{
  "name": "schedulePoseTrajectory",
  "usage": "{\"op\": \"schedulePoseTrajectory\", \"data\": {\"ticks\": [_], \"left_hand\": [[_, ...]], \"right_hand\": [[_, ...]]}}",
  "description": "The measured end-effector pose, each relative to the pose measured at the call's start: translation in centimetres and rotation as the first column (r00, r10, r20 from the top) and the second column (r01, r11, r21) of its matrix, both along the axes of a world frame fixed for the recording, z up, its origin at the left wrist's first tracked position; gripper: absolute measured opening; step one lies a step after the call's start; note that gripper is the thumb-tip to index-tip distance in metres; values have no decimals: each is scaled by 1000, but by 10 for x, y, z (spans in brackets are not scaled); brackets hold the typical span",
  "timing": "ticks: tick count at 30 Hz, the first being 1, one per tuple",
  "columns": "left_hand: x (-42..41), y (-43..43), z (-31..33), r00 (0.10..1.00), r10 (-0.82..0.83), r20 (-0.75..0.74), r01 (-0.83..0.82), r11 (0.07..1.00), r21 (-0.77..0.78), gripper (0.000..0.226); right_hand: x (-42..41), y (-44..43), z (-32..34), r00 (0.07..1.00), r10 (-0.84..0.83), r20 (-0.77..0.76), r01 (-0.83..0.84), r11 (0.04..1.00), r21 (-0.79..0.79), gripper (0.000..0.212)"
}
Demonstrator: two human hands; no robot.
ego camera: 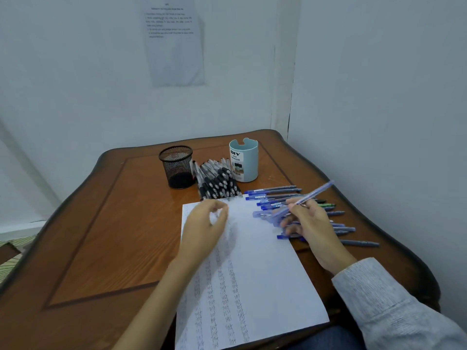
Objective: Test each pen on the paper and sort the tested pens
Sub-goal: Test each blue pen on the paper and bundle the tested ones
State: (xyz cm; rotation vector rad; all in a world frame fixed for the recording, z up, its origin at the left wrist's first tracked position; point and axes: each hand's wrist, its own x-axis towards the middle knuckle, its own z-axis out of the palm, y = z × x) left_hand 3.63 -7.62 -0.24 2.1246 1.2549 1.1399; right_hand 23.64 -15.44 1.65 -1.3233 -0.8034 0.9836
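The right hand [312, 223] pinches a blue pen [313, 194] at the paper's [265, 261] 2 o'clock corner, above the loose blue pens [273, 191]; the left hand [206, 223] is curled over the paper's 12 o'clock edge, and I cannot tell whether it holds anything; black pens [217, 180] lie beyond on the table [113, 223].

paper [265, 261] on table [106, 223] | pen pile [217, 180] behind it, between mesh cup [177, 165] and organizer [246, 162] | loose pens [273, 192] right

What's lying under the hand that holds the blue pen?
Under the right hand, which grips a blue pen, loose blue pens lie on the table. The hand covers their middles, so their count is unknown.
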Motion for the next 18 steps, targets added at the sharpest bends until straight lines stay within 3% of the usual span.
{"op": "schedulePoseTrajectory", "data": {"ticks": [3, 6, 11, 15, 18], "left_hand": [[-31, 16, -3, 980, 128, -155, -123, 992, 38, 19], [-54, 20, -15, 947, 102, -306, -101, 995, 20, 33], [-58, 19, -22, 958, 35, -284, -49, 998, -43, 40], [-59, 24, -24, 968, 24, -248, -43, 997, -70, 41], [-60, 27, -26, 971, 24, -238, -38, 998, -54, 40]], "right_hand": [[0, -3, -1, 981, 19, 191, -24, 999, 28, 20], [-3, -1, -5, 970, 7, 243, -12, 1000, 21, 22], [2, 8, -5, 985, -76, 158, 73, 997, 24, 20], [18, 12, -5, 983, 144, -114, -151, 987, -53, 27], [12, 18, -9, 965, 34, 260, -38, 999, 10, 25]]}}
